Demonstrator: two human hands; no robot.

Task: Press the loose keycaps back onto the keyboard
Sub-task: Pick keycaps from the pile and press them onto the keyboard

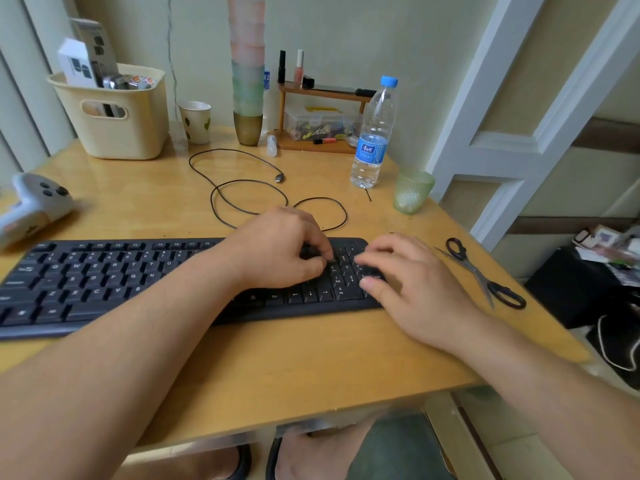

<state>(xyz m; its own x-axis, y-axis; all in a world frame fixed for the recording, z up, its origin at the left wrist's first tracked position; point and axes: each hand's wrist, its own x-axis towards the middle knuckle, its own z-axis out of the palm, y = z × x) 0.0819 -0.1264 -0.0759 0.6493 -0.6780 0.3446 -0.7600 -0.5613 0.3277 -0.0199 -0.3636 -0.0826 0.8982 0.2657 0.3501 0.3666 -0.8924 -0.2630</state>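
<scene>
Black keyboard (138, 278) sits square across the wooden desk (277, 358), and both hands are over its numpad end at roughly 3 o'clock from the letter block, which I read as the spot where caps are being reseated. Left hand (280, 251) has fingers curled down with fingertips (329, 261) bunched on 1 key near the numpad's left column, likely pressing or pinching a keycap, too small to confirm. Right hand (408, 282) is relaxed and spread, fingers resting lightly on the numpad's right edge, holding nothing; scissors (485, 275) lie at its 3 o'clock.
</scene>
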